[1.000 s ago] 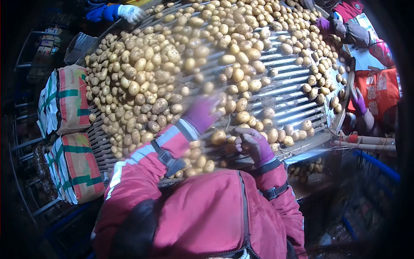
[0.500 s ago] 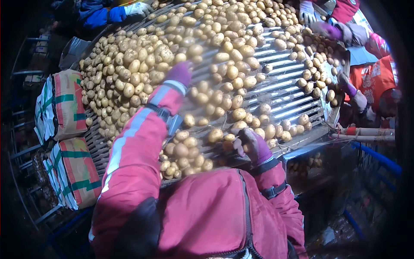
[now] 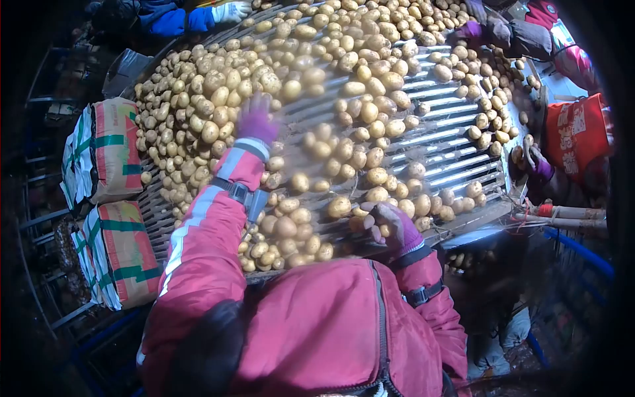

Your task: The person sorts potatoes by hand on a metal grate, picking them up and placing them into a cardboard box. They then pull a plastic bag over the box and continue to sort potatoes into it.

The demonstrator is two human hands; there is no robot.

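Observation:
My left hand [image 3: 258, 120], in a purple glove, reaches over the heap of potatoes [image 3: 210, 96] with its fingers stretched out and somewhat blurred. Nothing shows in its grasp. Near the front edge of the slatted metal table [image 3: 436, 135], my right hand [image 3: 399, 228] is curled, palm partly turned up, with a small potato [image 3: 385, 230] between its fingers. Close to that hand lie more potatoes [image 3: 339, 207]. Between my arms, a cluster of potatoes [image 3: 286, 228] rests against the front edge. Some potatoes in the middle are smeared by motion.
Two stacks of folded printed bags [image 3: 118, 142] stand at the left. A red bag [image 3: 577, 135] is at the right, above pole ends [image 3: 569, 218]. A co-worker's white-gloved hand [image 3: 231, 12] is at the far edge; other people's gloved hands [image 3: 471, 30] reach in from the right.
My left hand has moved left and slightly toward me, its fingers now extended. My right hand stays near the front edge, turned more palm up. Co-workers' hands at the right have shifted.

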